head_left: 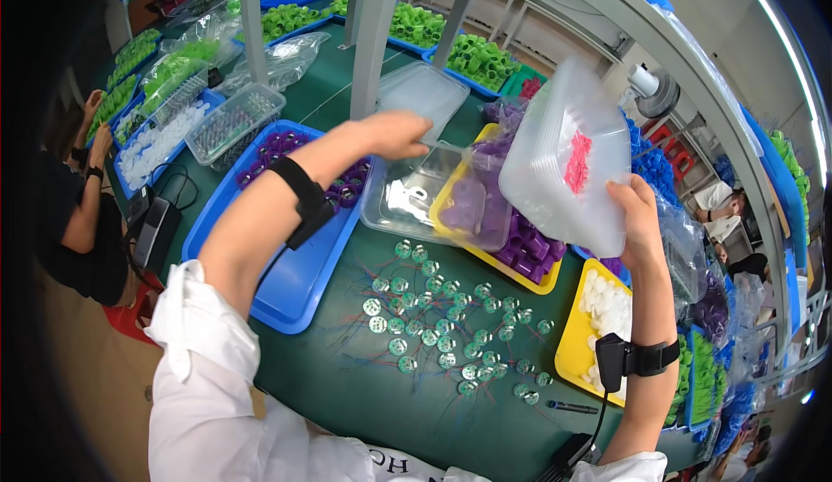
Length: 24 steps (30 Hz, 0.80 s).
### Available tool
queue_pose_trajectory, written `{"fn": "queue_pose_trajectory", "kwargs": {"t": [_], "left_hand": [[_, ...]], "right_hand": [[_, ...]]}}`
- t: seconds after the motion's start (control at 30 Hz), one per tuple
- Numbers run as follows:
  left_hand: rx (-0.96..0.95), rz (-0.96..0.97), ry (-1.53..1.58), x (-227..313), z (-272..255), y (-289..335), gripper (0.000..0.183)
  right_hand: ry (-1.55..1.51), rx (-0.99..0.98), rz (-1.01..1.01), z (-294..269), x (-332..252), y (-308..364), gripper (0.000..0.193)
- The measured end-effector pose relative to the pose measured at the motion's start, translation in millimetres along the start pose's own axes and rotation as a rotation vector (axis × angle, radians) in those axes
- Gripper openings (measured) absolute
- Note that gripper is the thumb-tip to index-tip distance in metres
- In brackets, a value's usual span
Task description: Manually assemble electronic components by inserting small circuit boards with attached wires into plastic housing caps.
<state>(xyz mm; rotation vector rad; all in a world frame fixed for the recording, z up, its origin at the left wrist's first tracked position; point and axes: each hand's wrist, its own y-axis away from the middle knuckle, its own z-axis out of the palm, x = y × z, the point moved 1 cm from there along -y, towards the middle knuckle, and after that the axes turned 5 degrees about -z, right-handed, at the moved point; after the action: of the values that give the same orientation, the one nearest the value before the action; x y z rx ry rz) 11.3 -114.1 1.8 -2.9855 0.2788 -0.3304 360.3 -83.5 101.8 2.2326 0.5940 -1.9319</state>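
My right hand (637,213) is closed on the rim of a stack of translucent plastic containers (546,170), raised and tilted over the table's right side. Small pink pieces (577,161) show in the stack. My left hand (400,134) is at the far rim of a clear plastic container (403,196), fingers curled; what they hold, if anything, is hidden. That container overlaps a blue tray (299,296) of purple rings (282,142) and a yellow tray (546,284) of purple parts (530,248). Nearer me lie several small round circuit boards (446,326) with thin wires.
Grey metal posts (374,40) rise from the table's middle. A yellow tray (572,352) of white pieces and a dark pen (572,407) lie at right. Green parts (477,59) fill trays at the back. A co-worker's arm (87,209) is at left.
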Motion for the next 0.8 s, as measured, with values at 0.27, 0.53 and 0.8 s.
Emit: {"fn": "queue_pose_trajectory", "kwargs": {"t": [0.27,0.53,0.8], "left_hand": [[-0.116,-0.563,0.978,18,-21,40,0.037],[-0.093,-0.732,1.249,36,54,50,0.063],[-0.156,-0.785,1.527,61,39,60,0.047]], "right_hand": [[-0.08,-0.018,-0.029,34,14,-2,0.025],[-0.094,-0.022,0.043,95,77,-13,0.023],[0.26,0.023,0.182,99,100,-10,0.024]]}}
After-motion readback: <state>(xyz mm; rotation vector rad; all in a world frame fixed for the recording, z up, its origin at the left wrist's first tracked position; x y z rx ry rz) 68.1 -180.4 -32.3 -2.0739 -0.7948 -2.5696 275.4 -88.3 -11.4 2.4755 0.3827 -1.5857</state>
